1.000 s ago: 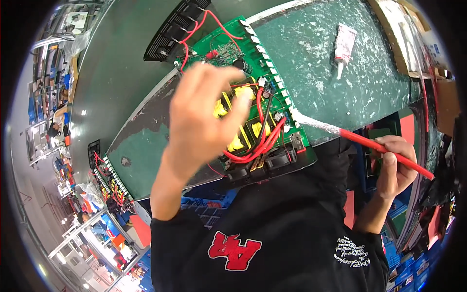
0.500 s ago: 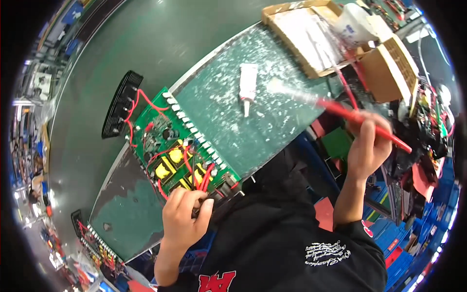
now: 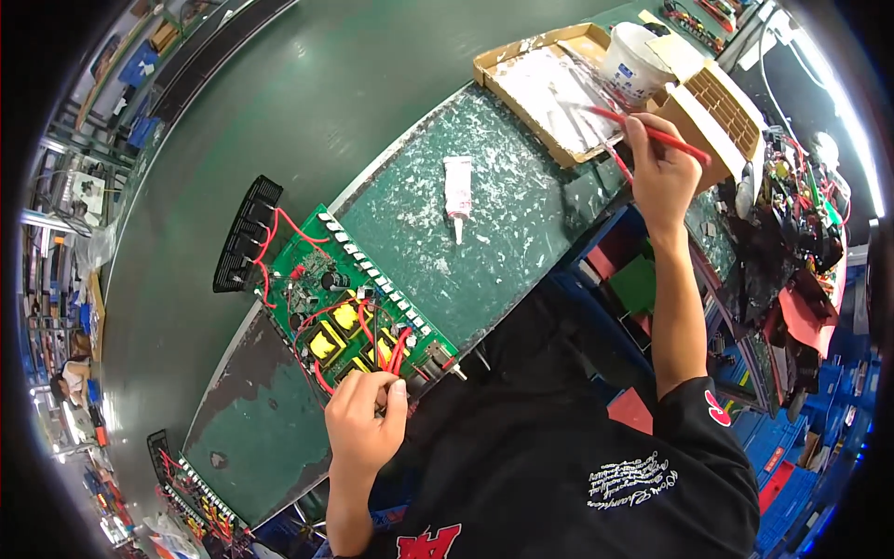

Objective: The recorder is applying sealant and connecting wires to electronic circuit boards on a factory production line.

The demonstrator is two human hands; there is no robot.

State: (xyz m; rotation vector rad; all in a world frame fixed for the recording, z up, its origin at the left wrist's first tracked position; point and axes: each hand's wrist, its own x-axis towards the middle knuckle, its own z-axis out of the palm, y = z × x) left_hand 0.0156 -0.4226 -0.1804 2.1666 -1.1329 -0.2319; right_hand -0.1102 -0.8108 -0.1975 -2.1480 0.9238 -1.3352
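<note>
My left hand (image 3: 366, 419) is closed at the near edge of a green circuit board (image 3: 303, 250), gripping it beside thick red wires (image 3: 399, 352); the fingertips are partly hidden. The board carries yellow-wound transformers (image 3: 347, 315) and a row of white parts along its right edge. Red wires run from it to a black finned part (image 3: 244, 238) at its far left. In my right hand (image 3: 666, 177) is a slim red-handled tool (image 3: 687, 149). Its pale working end lies over white material in a shallow cardboard tray (image 3: 570, 156); the tip's shape is unclear.
A white tube (image 3: 457, 191) with a nozzle lies on the white-flecked green table (image 3: 391, 200). Behind the tray stand a white tub (image 3: 636, 65) and an open cardboard box (image 3: 708, 121). Loose wires and parts (image 3: 801, 196) pile up at right. Another board (image 3: 200, 494) sits at lower left.
My right hand has carried the red-handled tool up and away, from over the table near the tube to the tray. My left hand stays at the board's near edge.
</note>
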